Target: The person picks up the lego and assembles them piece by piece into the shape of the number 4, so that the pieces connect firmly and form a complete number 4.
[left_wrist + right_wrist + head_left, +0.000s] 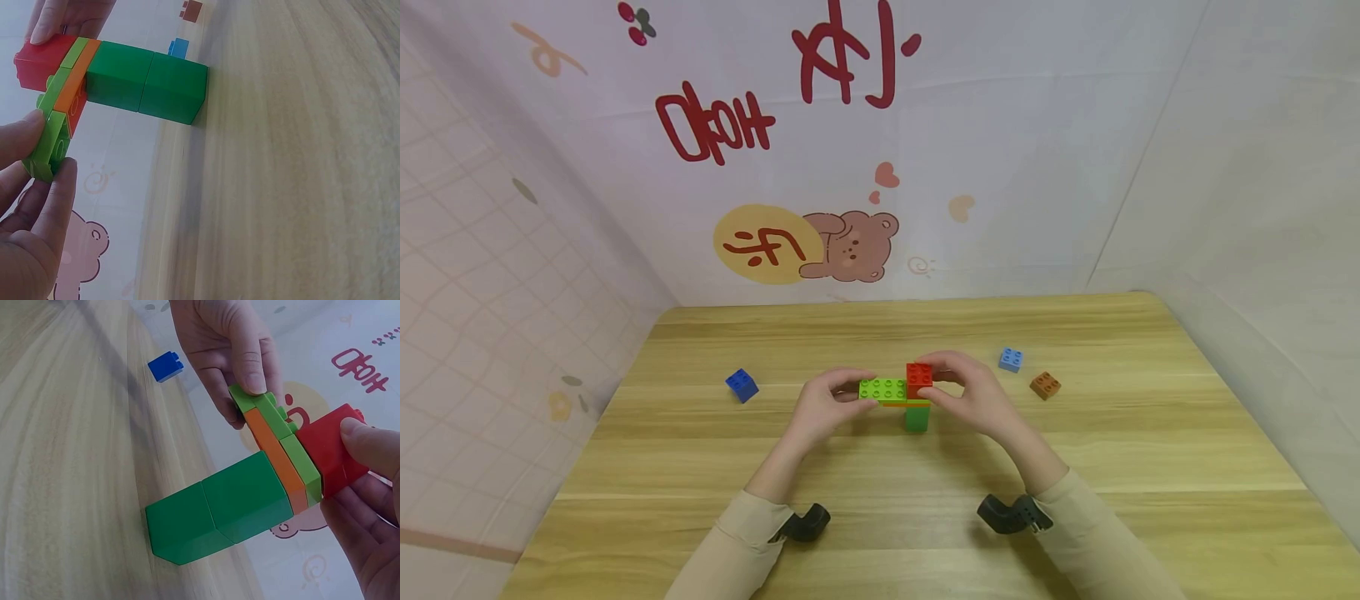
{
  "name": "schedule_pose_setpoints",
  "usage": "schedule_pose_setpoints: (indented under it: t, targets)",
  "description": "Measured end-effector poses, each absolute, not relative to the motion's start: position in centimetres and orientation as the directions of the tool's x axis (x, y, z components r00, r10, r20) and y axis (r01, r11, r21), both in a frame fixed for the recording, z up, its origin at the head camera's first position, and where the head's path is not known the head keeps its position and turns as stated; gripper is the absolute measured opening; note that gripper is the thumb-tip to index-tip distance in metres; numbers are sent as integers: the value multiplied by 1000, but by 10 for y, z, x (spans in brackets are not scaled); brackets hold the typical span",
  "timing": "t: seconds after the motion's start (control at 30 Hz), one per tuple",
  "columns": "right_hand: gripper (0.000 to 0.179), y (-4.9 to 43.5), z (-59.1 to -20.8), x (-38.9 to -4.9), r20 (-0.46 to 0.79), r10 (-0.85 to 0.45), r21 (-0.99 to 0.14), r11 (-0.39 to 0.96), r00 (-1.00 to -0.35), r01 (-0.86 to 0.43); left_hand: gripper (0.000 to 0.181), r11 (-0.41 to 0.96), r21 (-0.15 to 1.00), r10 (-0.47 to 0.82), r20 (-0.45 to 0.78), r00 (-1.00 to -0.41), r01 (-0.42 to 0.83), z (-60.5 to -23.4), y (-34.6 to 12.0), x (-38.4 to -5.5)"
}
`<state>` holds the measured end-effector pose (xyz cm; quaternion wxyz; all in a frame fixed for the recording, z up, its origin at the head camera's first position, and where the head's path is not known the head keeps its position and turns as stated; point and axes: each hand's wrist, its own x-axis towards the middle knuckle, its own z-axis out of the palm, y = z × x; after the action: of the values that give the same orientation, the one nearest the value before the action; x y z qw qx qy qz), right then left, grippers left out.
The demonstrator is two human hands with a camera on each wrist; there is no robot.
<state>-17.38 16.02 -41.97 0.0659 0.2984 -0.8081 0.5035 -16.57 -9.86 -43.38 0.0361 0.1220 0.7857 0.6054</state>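
A small stack of toy building bricks stands upright on the table, with two dark green bricks (pixel 215 509) at its base. Over them an orange brick (pixel 275 459) extends out to the left, topped by lime green bricks (pixel 882 390). At the right end a red brick (pixel 919 378) sits uppermost, its studs facing up. My left hand (pixel 818 410) pinches the free left end of the lime layer between thumb and fingers. My right hand (pixel 976 397) grips the red brick from the right, thumb on the near side. In the left wrist view the red brick's underside meets the lime layer.
A dark blue brick (pixel 742 385) lies on the wooden table (pixel 880 517) to the left. Toward the back right are a light blue brick (pixel 1011 360) and a brown brick (pixel 1046 385). A printed cloth (pixel 1015 167) hangs behind the table.
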Motion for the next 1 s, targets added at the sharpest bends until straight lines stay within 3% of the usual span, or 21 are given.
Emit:
schedule_pose_setpoints:
  t: [1.0]
  targets:
    - [36, 160, -417, -176, 423, -429, -770, 295, -798, -566, 36, 261, 957, 216, 73, -974, 130, -432, -97, -166]
